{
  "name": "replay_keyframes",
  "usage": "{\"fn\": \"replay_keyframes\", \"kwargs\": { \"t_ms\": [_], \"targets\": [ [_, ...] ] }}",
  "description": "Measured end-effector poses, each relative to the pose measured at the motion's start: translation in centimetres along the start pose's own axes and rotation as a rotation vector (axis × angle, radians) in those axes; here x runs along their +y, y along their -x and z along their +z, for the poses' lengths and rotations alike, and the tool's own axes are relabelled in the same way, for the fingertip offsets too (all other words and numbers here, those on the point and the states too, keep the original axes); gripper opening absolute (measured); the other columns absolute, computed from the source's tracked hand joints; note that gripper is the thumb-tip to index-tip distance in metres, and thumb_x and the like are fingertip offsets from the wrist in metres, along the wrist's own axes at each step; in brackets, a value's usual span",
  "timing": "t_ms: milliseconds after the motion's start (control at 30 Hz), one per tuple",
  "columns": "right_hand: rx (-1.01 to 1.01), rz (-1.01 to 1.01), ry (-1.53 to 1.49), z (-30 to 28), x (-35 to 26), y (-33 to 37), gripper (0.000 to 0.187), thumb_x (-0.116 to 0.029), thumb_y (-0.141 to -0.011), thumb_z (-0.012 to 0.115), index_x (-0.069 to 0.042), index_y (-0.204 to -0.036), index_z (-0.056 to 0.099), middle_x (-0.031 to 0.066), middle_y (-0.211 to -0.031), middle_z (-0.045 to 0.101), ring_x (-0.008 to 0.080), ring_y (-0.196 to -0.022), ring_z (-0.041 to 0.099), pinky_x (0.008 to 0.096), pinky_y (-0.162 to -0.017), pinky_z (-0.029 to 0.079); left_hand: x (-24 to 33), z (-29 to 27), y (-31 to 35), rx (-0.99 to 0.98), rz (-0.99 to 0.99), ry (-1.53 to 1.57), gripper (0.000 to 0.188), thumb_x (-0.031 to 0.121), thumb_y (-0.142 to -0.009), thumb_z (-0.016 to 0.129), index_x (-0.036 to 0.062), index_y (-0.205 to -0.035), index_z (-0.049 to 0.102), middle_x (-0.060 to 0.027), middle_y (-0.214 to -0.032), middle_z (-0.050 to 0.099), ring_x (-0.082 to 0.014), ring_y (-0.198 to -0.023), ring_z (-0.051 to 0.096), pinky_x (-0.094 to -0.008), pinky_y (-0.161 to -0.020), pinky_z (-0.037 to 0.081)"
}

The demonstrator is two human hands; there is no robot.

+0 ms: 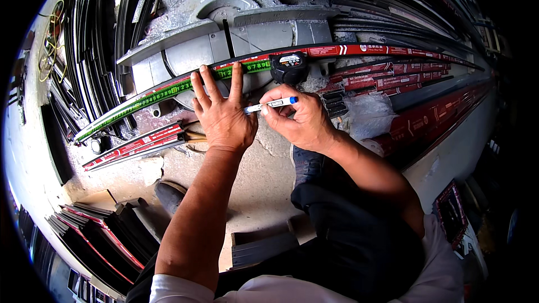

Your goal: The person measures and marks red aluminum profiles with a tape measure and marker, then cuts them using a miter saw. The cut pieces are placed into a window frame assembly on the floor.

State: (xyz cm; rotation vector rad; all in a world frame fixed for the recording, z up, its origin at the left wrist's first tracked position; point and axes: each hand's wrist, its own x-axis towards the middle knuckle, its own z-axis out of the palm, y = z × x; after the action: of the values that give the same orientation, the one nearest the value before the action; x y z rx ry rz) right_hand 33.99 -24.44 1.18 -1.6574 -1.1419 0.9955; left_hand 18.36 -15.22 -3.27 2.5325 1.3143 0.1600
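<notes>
Across the saw bed lies a long profile bar (342, 50) with red film on it. Along it runs a green tape measure blade (152, 98), drawn out to the left from its black case (289, 67). My left hand (224, 118) is spread, its fingertips resting on the blade and bar. Between the fingers of my right hand (303, 119) is a white marker pen (273, 105) with a blue end. The pen's left end is close to the edge of my left hand, and whether they touch I cannot tell.
A miter saw (264, 27) with a grey metal fence stands behind the bar. Dark profile bars (92, 39) are stacked at left, and red-filmed bars (421, 120) lie at right. Cut pieces (104, 233) sit at lower left. A shoe (170, 195) rests on the floor.
</notes>
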Motion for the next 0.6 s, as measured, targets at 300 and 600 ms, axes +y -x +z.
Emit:
{"fn": "replay_keyframes", "kwargs": {
  "t_ms": [300,600],
  "targets": [
    [0.017,0.046,-0.144,1.3,0.9,-0.1,0.008,-0.005,-0.101,0.071,-0.002,-0.107,0.067,0.0051,-0.089,0.075,0.0082,-0.083,0.072,0.0252,-0.070,0.057,0.4,-0.3,0.0,-0.047,-0.015,-0.028,0.095,0.038,-0.085,0.071,0.0321,-0.170,0.029,-0.0339,-0.172,0.010,-0.0590,-0.157,0.010,-0.0653,-0.124,0.022],
    [0.085,0.098,-0.282,1.3,1.7,0.8,0.010,-0.009,-0.103,0.071,-0.001,-0.108,0.066,0.0065,-0.086,0.075,0.0064,-0.075,0.068,0.0227,-0.064,0.055,0.6,-0.4,-0.1,-0.038,-0.026,-0.033,0.101,0.037,-0.082,0.078,0.0340,-0.170,0.027,-0.0325,-0.172,0.012,-0.0582,-0.158,0.009,-0.0641,-0.124,0.025]
  ]
}}
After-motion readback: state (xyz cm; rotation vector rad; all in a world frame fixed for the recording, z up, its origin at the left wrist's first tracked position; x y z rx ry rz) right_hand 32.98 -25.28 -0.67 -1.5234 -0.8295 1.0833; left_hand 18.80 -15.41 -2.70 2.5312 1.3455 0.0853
